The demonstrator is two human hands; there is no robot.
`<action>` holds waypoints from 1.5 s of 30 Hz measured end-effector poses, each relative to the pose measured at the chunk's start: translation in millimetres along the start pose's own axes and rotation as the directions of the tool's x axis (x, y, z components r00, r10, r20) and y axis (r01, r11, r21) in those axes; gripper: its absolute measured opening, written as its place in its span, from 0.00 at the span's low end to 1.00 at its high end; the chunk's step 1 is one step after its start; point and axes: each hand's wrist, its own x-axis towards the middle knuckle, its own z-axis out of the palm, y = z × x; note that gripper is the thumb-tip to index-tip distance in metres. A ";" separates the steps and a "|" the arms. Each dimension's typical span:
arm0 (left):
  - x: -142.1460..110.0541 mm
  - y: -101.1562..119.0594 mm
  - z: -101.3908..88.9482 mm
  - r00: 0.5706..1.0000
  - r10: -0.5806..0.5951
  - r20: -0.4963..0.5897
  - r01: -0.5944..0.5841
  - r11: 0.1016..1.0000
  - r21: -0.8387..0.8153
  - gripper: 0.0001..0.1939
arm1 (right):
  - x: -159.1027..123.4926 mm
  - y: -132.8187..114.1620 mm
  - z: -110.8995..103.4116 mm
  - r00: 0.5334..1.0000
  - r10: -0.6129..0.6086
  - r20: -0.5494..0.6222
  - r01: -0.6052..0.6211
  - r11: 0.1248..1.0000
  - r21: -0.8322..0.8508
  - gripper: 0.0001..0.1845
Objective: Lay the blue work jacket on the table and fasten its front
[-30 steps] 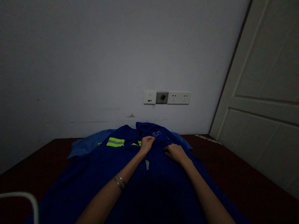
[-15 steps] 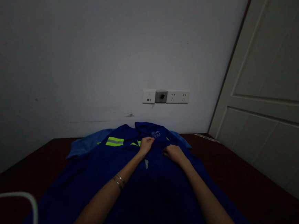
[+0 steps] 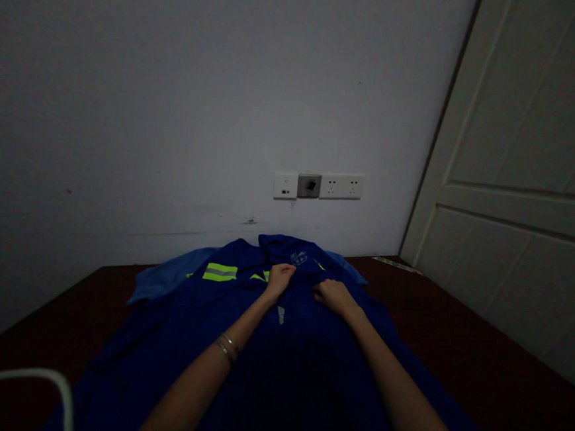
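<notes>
Pale grey wall [image 3: 177, 100] fills the back, with a panelled door [image 3: 525, 168] to the right. Below spreads a dark red surface [image 3: 433, 320]; on it, reaching to the wall, lies a dark blue garment [image 3: 169, 332], lighter blue cloth [image 3: 168, 276] showing at both sides of its far end. Wall sockets [image 3: 342, 186] sit above. The left hand [image 3: 280, 278] and right hand [image 3: 334, 294] rest apart near the collar, fingers curled; it's too dim to tell whether either pinches cloth. A yellow-green band [image 3: 220, 272] lies left of them.
</notes>
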 end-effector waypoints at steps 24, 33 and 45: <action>-2.8 9.0 -0.9 1.000 0.016 0.014 -0.016 1.000 -0.025 0.06 | 7.9 -4.9 -16.3 0.994 0.101 0.040 -0.108 0.959 0.264 0.08; -3.9 12.2 0.1 0.998 0.041 0.043 -0.038 0.997 -0.072 0.07 | 5.9 -11.9 -33.1 0.981 -0.016 -0.193 0.072 0.955 0.288 0.05; -4.8 6.6 5.8 0.990 -0.046 0.130 0.059 0.994 -0.097 0.10 | 9.9 -4.4 -18.7 0.950 0.076 -0.302 0.050 0.920 0.389 0.09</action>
